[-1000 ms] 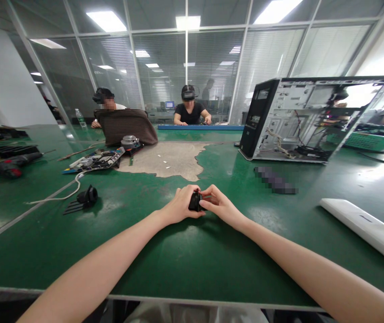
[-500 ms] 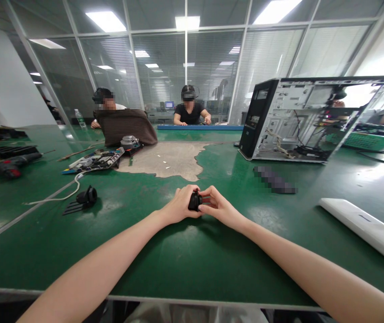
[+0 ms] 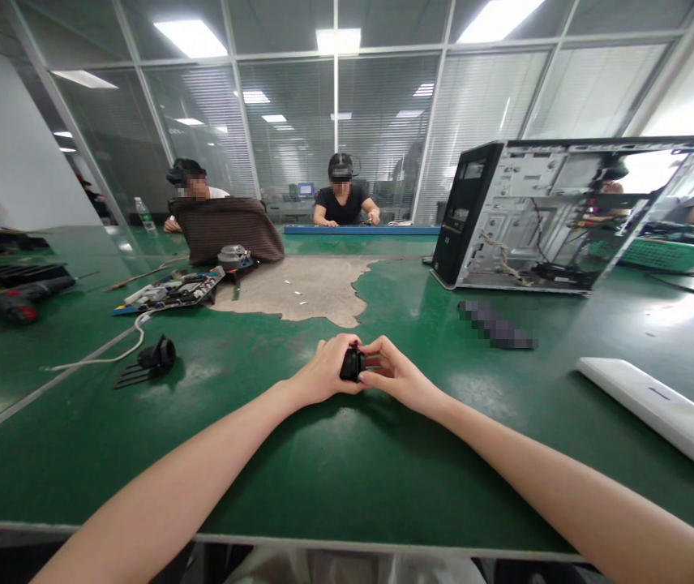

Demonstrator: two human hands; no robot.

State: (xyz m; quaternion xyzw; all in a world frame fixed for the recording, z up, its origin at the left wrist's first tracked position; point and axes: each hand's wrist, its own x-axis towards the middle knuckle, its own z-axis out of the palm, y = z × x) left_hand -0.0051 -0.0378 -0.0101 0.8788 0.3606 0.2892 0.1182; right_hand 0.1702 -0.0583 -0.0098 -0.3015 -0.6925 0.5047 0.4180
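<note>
At the middle of the green table, a small black part (image 3: pixel 350 365) with a rounded body sits between both hands; its exact kind does not show. My left hand (image 3: pixel 324 369) wraps around its left side, thumb low and fingers over the top. From the right, the fingertips of my right hand (image 3: pixel 396 375) pinch its right end, thumb beneath. The fingers cover much of the part. To the left lies another black piece (image 3: pixel 157 354), round at one end with several flat prongs.
An open computer case (image 3: pixel 474 219) stands at the back right, with a white elongated device (image 3: pixel 657 414) nearer. A circuit board (image 3: pixel 170 290) with a white cable and a power drill (image 3: pixel 12 304) lie left. Two people sit opposite, beyond a brown cloth-covered object (image 3: pixel 231 231).
Only the fingers of my right hand shift very slightly on the black part. Everything else stays where it was.
</note>
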